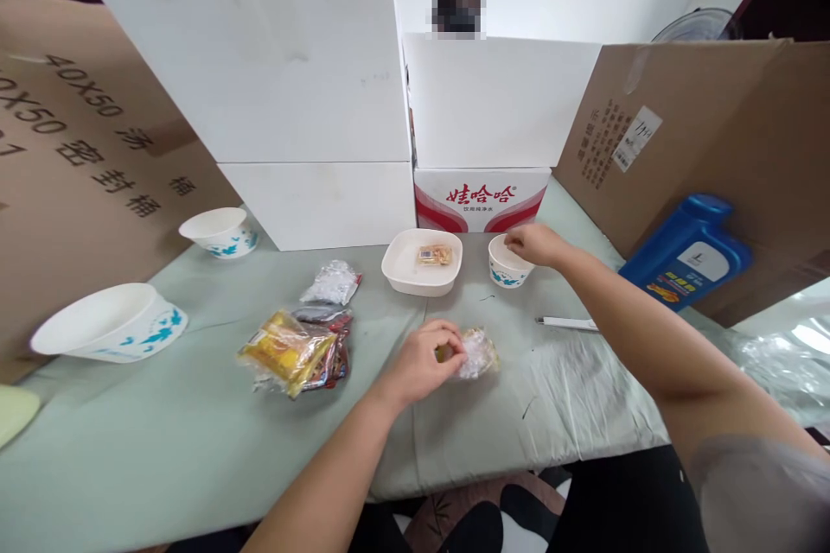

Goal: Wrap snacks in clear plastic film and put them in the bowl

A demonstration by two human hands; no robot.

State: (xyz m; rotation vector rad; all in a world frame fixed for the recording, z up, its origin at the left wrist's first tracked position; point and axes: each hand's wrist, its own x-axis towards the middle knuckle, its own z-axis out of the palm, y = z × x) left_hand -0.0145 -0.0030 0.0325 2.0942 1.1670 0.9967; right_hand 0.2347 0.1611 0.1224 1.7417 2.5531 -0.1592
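My left hand [428,359] is closed at the front middle of the table, thumb and fingers pinching a crinkled clear plastic packet [480,354] that lies on the cloth. My right hand [537,244] reaches over a small white paper bowl [509,275] with a blue leaf pattern. Its fingers are bent together at the bowl's mouth; what they hold, if anything, is hidden. Left of that bowl stands a white square bowl [421,281] with a small packaged snack [434,255] in it.
At left lie a heap of yellow and dark packets [291,354] and a silvery packet [330,283]. Further left are a large paper bowl [117,333] and a smaller one [224,238]. A white pen [567,323] and blue bottle [691,255] are at right. Boxes [311,78] wall the back; a person's head shows behind.
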